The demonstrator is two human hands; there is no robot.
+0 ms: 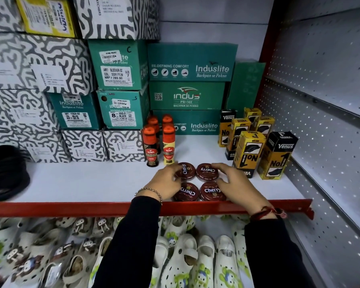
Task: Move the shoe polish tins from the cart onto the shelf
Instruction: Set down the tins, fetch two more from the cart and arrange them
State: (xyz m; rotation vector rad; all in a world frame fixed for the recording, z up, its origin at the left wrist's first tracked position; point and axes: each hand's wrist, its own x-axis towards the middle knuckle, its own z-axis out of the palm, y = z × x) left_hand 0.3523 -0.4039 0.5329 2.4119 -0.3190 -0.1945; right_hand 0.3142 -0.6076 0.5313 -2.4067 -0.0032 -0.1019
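Dark sleeves (131, 242) nearest, 6 o'clock. Left hand (164, 182) and right hand (233, 180), fingers spread, rest against four Cherry polish tins (207, 172) on white shelf (81, 179), 12 o'clock of red lip. Tins likely light, rigid, slick metal; pinch rim edges.

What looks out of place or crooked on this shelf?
The four Cherry polish tins sit in a tidy square, but their labels face different ways, the back pair turned sideways and upside down. A yellow Venus box stands upside down, its "No 1" inverted. Nothing looks spilled or damaged.
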